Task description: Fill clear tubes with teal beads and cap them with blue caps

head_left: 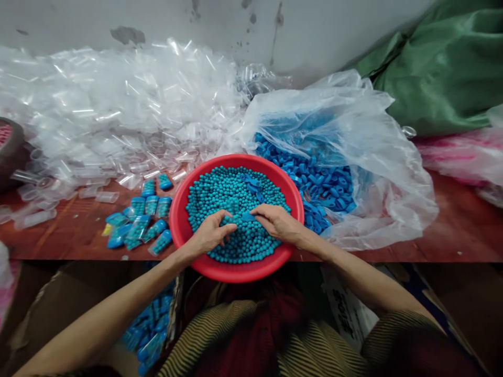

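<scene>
A red basin (178, 220) full of small turquoise beads (212, 183) sits in front of me at the table's edge. Over the beads, my left hand (212, 231) has its thumb and fingers curled around what looks like a small clear tube (233, 207) of beads, hard to tell from those behind it. My right hand (277, 224) pinches a blue plastic cap (247, 216) close beside that tube. A few more blue caps (251, 184) lie on the beads near the basin's far side.
Filled, capped tubes (137, 225) lie left of the basin. Behind them rises a big heap of clear tubes (129, 104). Blue caps (322, 180) spill from a clear plastic bag (396, 188) at right. Below the table, a cardboard box (58, 309) stands near more filled tubes (151, 335).
</scene>
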